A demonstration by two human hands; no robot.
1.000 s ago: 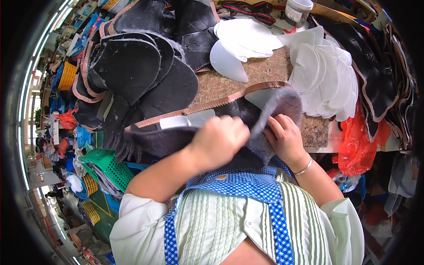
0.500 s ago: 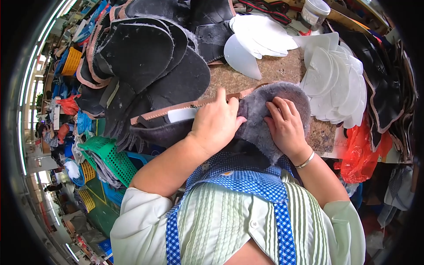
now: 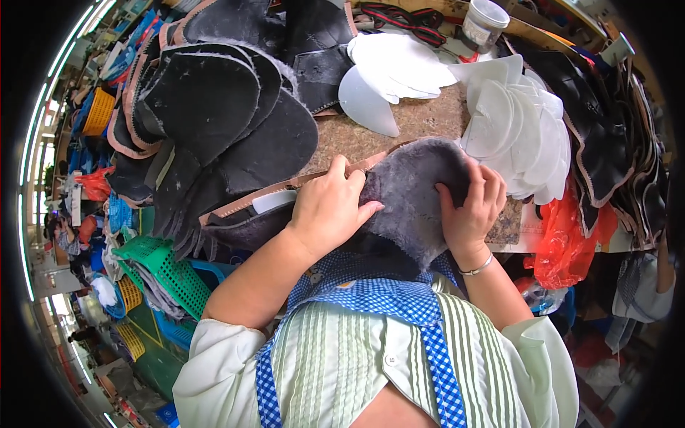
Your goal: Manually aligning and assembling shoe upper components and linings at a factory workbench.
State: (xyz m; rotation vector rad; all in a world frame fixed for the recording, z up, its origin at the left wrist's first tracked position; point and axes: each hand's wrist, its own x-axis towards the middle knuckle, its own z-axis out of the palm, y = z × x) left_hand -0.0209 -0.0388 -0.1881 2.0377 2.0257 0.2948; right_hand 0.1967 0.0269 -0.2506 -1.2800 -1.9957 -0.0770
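Observation:
A boot upper (image 3: pixel 410 189) with grey fleece lining lies across the near edge of the worktable, fleece side up on its rounded right end. My left hand (image 3: pixel 322 207) is closed on its middle, fingers over the far zigzag-cut edge and thumb on the fleece. My right hand (image 3: pixel 474 210) grips the rounded right edge, with the thumb on the fleece and the fingers at the rim. A white strip-like piece (image 3: pixel 275 201) shows on the upper, left of my left hand. What lies under the upper is hidden.
Stacked black boot uppers (image 3: pixel 203 93) cover the left of the table. White curved sheets (image 3: pixel 389 68) and another translucent pile (image 3: pixel 514 132) lie beyond and to the right. A clear tub (image 3: pixel 485 25) stands at the back. A red plastic bag (image 3: pixel 564 242) hangs right; a green basket (image 3: pixel 168 267) stands left.
My right hand has shifted from resting on the fleece to gripping the right edge, which now curls up slightly. My left hand keeps its hold. The whole view has shifted a little.

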